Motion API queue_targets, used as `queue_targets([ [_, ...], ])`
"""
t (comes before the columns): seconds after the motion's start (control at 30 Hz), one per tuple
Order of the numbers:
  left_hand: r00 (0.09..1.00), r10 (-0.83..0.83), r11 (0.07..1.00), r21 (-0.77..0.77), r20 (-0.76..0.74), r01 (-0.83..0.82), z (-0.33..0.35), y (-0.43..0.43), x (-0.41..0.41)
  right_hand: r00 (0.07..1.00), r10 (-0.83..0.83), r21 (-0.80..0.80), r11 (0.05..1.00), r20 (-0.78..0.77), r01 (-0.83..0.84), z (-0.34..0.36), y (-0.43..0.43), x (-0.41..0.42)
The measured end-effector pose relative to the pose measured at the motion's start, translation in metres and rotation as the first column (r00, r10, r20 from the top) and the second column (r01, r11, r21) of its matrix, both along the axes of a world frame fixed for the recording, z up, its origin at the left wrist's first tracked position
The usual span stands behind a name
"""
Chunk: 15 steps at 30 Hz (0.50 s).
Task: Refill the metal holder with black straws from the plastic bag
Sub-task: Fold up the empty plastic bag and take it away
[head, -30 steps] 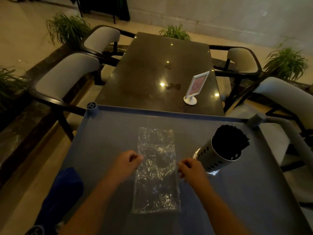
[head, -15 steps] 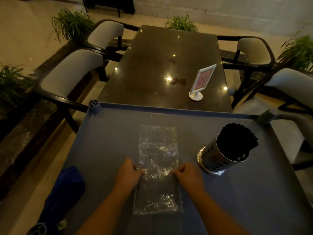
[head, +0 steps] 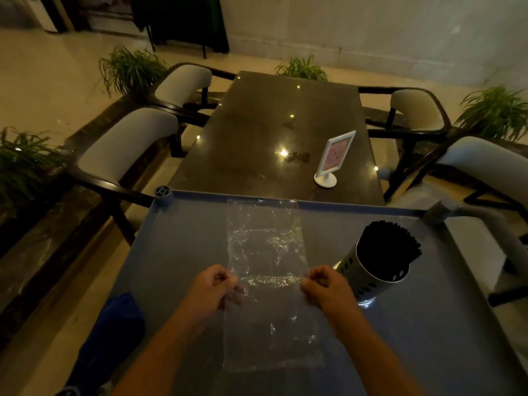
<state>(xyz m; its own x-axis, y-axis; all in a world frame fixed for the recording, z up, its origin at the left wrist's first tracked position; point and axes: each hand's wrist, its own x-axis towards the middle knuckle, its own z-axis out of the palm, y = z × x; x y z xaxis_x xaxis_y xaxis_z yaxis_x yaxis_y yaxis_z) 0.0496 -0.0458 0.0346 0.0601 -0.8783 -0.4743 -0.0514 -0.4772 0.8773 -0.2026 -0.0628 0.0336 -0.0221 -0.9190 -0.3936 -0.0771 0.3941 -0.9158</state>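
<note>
Plastic bag [head: 265, 244]: side edges pinched by left grip [head: 211, 290] and right grip [head: 328, 287]. Holder [head: 363, 278]: holds black straws [head: 388, 250], on desk [head: 177, 252].

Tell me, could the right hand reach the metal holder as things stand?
Probably yes. The metal holder stands just right of the right hand on the cart, with nothing between them. But the fingers are pinching the plastic bag by its edge, so they would need to let go first.

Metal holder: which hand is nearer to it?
Right. The right hand is just left of the metal holder; the left hand is farther left, across the plastic bag.
</note>
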Motion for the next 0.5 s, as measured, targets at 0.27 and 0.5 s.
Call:
queue_targets([
  [0.27,0.993,-0.069,0.987,-0.154,-0.1,0.053,0.059,0.006,0.003,0.994,0.106,-0.11,0.989,0.024,-0.103,0.053,0.002,-0.004],
  [0.5,0.991,-0.113,0.952,-0.277,0.074,0.13,0.081,0.002,0.003,0.992,0.127,-0.242,0.962,-0.001,-0.124,0.079,-0.002,-0.009],
])
